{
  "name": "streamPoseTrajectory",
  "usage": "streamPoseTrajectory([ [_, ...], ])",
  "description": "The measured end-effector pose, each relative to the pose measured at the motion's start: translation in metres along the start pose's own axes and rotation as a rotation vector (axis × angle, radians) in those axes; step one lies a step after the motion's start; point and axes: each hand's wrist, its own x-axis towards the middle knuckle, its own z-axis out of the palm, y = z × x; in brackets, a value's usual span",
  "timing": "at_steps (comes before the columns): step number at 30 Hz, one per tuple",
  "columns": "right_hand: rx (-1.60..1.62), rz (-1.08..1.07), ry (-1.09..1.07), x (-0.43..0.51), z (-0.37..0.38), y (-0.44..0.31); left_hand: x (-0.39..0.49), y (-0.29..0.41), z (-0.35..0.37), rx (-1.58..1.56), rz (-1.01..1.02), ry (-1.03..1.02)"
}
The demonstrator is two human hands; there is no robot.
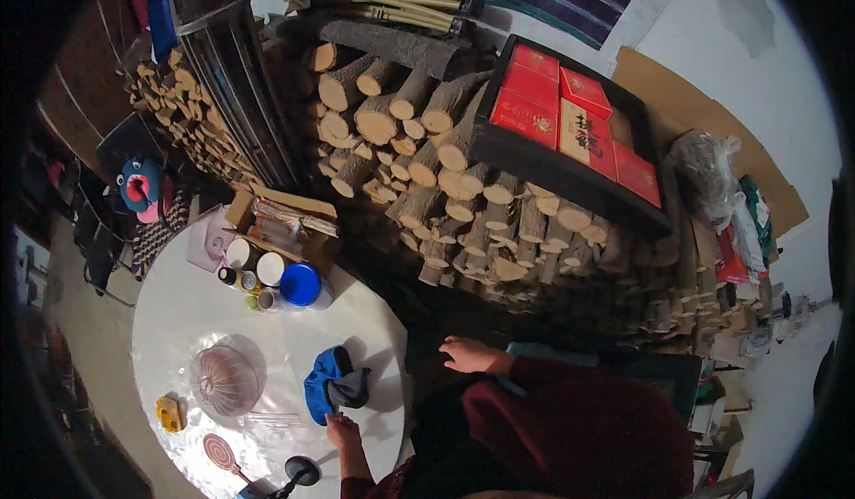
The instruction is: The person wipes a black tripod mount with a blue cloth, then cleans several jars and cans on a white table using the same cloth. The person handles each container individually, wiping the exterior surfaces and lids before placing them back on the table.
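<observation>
My left hand (pixel 343 430) pinches the lower edge of a blue and dark grey cloth item (pixel 323 382), which lies crumpled near the right side of a round white-covered table (pixel 287 345). What kind of cloth item it is cannot be made out. My right hand (pixel 466 354) hangs past the table's right edge, fingers loosely bent, with nothing in it. Left of the cloth stands a clear pinkish ribbed dome (pixel 224 380). A yellow block-like item (pixel 169 414), a round brown paddle with a spiral pattern (pixel 220 452) and a black round-headed object (pixel 302 471) are nearer the table's lower left rim.
At the table's back are a blue-lidded tub (pixel 301 284), white-lidded containers (pixel 270 269) and an open cardboard box (pixel 320 217). Stacked firewood logs (pixel 414 145) rise beyond it. A black tray (pixel 568 177) with red boxes (pixel 528 115) rests on the stack. A dark column (pixel 234 91) stands left.
</observation>
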Motion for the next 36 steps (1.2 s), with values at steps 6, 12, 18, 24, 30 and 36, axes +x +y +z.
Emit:
streamPoseTrajectory([
  [6, 0.064, -0.136, 0.184, 0.016, -0.052, -0.034, -0.028, -0.01, 0.029, 0.076, -0.011, -0.295],
  [12, 0.008, -0.012, -0.024, 0.009, -0.083, -0.042, -0.051, -0.018, 0.065, 0.814, 1.028, -0.277],
  [18, -0.028, -0.055, -0.041, 0.02, -0.096, -0.033, -0.053, -0.013, 0.064, 0.48, 0.378, -0.349],
  [24, -0.034, -0.242, -0.021, 0.043, -0.097, -0.04, -0.073, -0.029, 0.049, 1.091, 0.913, -0.108],
  [30, 0.059, -0.173, -0.268, 0.077, -0.081, -0.062, -0.126, -0.038, 0.058, 0.148, 0.201, -0.038],
  [36, 0.079, -0.181, -0.329, 0.134, -0.033, -0.089, -0.127, -0.043, 0.025, 0.032, 0.114, 0.02],
])
